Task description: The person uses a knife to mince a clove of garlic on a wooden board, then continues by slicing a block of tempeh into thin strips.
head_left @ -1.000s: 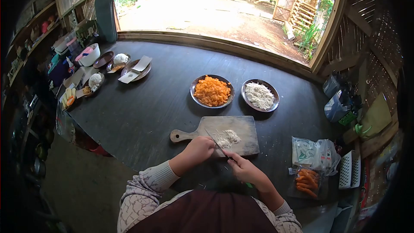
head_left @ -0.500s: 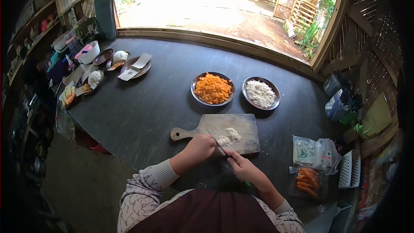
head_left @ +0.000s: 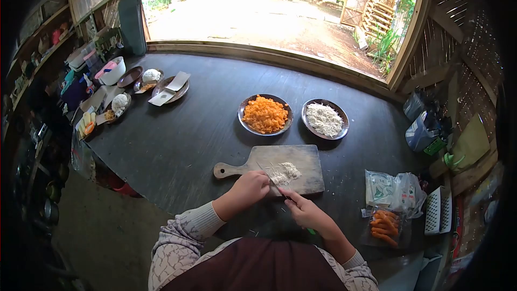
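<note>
Wooden board unmoved; right hand still grips knife.

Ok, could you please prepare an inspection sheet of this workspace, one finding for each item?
Surface: dark table, small white bits scattered near the board.
Job's things: knife; white shreds on the cutting board; beyond it, orange pieces and more white shreds, each in a dish.
Clutter: plastic packages and bagged orange sticks at right; several dishes at far left.
Hands: right hand grips the knife; left hand by the blade, its hold unclear.
Cables: nothing seen.
Surroundings: wide window frame, bright yard outside.
</note>
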{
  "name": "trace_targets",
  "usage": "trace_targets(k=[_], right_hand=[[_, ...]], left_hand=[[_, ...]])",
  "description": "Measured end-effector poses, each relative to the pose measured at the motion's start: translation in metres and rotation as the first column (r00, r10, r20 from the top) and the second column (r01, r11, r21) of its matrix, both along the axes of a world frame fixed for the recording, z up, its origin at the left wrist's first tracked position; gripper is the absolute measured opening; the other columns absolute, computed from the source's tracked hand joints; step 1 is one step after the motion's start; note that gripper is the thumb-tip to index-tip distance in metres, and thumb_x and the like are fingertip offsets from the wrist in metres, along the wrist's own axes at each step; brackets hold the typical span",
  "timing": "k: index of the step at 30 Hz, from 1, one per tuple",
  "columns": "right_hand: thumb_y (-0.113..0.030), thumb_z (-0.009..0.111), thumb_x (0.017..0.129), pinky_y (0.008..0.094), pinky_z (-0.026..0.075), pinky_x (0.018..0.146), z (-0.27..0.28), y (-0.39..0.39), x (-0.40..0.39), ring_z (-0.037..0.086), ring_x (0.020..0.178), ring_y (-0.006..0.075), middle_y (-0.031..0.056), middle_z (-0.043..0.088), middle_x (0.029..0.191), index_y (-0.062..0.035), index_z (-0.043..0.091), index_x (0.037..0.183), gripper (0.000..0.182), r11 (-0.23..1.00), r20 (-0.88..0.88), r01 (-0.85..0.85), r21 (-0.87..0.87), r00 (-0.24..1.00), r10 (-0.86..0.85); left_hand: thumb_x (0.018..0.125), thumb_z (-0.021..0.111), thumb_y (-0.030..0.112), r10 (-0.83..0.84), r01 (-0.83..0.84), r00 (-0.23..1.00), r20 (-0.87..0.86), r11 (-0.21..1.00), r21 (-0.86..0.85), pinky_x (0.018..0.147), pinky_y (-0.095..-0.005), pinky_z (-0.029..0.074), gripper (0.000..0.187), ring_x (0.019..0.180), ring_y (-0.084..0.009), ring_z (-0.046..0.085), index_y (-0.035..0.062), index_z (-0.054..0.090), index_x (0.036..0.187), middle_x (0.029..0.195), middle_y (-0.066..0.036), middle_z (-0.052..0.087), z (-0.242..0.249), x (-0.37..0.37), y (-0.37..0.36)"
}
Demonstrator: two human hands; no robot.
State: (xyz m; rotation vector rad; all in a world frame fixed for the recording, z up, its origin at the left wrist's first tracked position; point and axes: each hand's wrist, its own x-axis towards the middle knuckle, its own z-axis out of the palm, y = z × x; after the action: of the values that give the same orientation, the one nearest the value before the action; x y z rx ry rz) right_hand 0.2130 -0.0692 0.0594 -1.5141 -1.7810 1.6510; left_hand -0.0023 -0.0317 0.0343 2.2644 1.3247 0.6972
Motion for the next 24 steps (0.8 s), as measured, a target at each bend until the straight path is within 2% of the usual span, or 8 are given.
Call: trace_targets(k=[24], right_hand=[[-0.026, 0.043, 0.099, 0.0272, 0.044, 0.047, 0.0018, -0.0024, 0.0013, 0.046, 0.047, 0.0093, 0.0017, 0.046, 0.059, -0.0261, 0.041, 0.140, 0.041, 0.999, 0.015, -0.032, -0.030, 0.999, 0.032]], left_hand=[[0.075, 0.062, 0.011, 0.012, -0.012, 1.000, -0.013, 1.000, 0.014, 0.071, -0.0400, 0.050, 0.015, 0.077, -0.0326, 0.063, -0.0020, 0.067, 0.079, 0.084, -0.016, 0.064, -0.0013, 0.0000, 0.0000]])
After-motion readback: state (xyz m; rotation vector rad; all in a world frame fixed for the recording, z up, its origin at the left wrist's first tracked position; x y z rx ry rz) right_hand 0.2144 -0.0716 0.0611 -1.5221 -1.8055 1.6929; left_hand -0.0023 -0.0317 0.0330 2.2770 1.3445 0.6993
